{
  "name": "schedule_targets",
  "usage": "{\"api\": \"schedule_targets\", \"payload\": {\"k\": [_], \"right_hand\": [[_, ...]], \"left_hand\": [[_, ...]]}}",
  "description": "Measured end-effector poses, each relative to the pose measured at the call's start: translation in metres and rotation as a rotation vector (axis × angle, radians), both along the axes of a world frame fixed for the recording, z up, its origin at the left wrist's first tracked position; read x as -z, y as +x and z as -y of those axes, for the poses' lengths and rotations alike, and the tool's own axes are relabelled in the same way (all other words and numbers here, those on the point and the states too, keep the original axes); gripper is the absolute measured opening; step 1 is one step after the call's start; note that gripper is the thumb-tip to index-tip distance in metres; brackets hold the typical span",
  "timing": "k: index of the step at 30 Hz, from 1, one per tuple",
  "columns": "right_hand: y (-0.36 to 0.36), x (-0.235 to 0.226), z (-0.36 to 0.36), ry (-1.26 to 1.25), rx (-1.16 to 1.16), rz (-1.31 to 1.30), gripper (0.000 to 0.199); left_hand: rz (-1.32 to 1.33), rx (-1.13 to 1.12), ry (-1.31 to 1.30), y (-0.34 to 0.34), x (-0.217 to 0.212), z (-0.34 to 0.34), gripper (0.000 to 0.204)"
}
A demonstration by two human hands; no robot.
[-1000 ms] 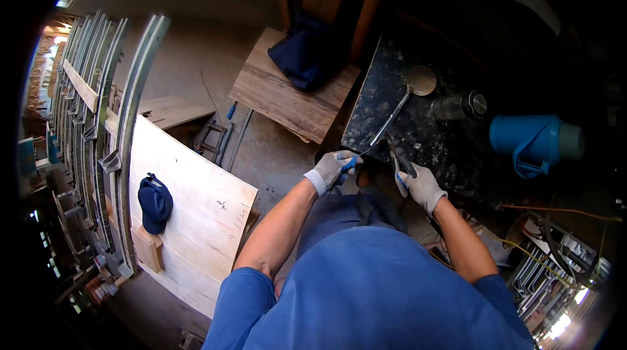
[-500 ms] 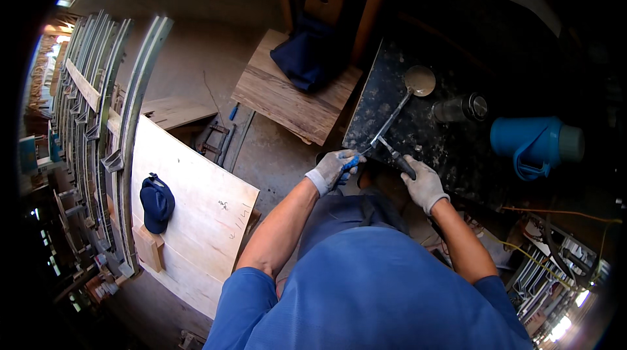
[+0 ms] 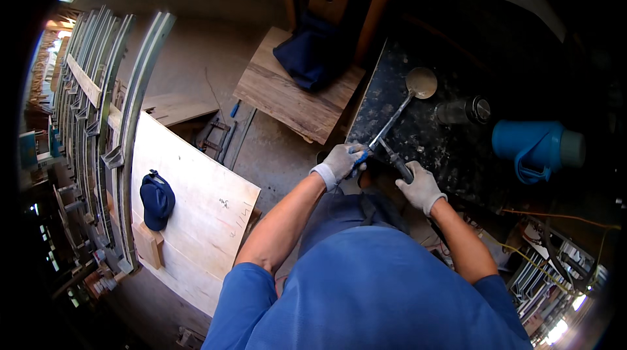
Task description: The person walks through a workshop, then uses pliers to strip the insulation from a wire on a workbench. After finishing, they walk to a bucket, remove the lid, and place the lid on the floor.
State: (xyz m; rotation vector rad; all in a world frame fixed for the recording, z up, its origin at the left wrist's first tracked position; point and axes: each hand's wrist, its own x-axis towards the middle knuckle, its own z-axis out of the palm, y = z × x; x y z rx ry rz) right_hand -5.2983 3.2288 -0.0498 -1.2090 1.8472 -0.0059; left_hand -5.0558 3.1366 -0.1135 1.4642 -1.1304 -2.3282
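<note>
Both my hands wear light grey gloves. My left hand (image 3: 341, 162) grips the blue-handled end of a long metal ladle (image 3: 408, 96), whose round bowl rests on the dark speckled worktop (image 3: 450, 154). My right hand (image 3: 422, 186) holds a short dark tool (image 3: 394, 158) whose tip touches the ladle's shaft near my left hand. Both hands sit at the worktop's near edge, close together.
A blue jug (image 3: 535, 147) lies on the worktop's right, a dark cylinder (image 3: 465, 110) beside it. A wooden stool (image 3: 297, 95) with dark blue cloth (image 3: 310, 56) stands behind. A plywood sheet (image 3: 196, 213) with a blue cap (image 3: 157, 198) lies left, beside curved metal frames (image 3: 124, 128).
The ladle's bowl has shifted slightly up the worktop. My right hand has moved a little right and down along the shaft with the dark tool.
</note>
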Motion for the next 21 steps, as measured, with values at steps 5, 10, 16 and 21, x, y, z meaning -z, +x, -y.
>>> {"api": "schedule_targets", "payload": {"k": [5,10,16,21], "right_hand": [[0.008,0.022,-0.012,-0.208,-0.013,-0.123,0.046],[0.013,0.033,-0.016,-0.415,-0.189,-0.287,0.059],[0.004,0.033,-0.017,-0.543,-0.325,-0.366,0.072],[-0.013,0.041,-0.011,-0.602,-0.434,-0.432,0.076]], "left_hand": [[0.135,-0.034,-0.293,-0.015,0.014,-0.004,0.028],[0.316,-0.106,-0.11,-0.027,-0.007,0.002,0.029],[0.211,-0.099,0.069,-0.033,0.015,0.008,0.029],[0.162,-0.128,0.294,-0.028,0.022,0.014,0.027]]}}
